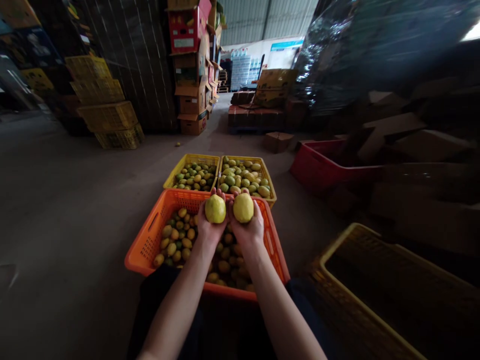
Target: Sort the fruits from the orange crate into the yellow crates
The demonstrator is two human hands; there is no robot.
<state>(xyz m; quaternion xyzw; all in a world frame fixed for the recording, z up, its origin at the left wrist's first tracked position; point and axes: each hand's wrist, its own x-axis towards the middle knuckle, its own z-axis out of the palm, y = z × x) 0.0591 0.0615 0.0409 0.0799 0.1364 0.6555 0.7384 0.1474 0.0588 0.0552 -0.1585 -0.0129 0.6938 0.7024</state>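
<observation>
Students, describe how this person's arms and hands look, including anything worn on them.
The left hand and right hand wear no gloves. The left forearm and right forearm are bare: no sleeve, watch or bracelet shows. Whether rings are worn cannot be told.

Arms stretch forward — left grip, right grip upturned.

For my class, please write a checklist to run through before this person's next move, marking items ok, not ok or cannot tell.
1. Left hand supports its round yellow-green fruit: ok, cradled.
2. Right hand supports its round pale-yellow fruit: ok, cradled.
3. Undersides of both fruits undamaged: cannot tell, hidden from view.
4. Orange perforated plastic crate upright before the person: ok, fruit inside.
5. Two yellow plastic crates beyond it upright: ok, fruit inside.
6. Grey floor free of loose items: not ok, a small yellow-green item lies there.
</observation>
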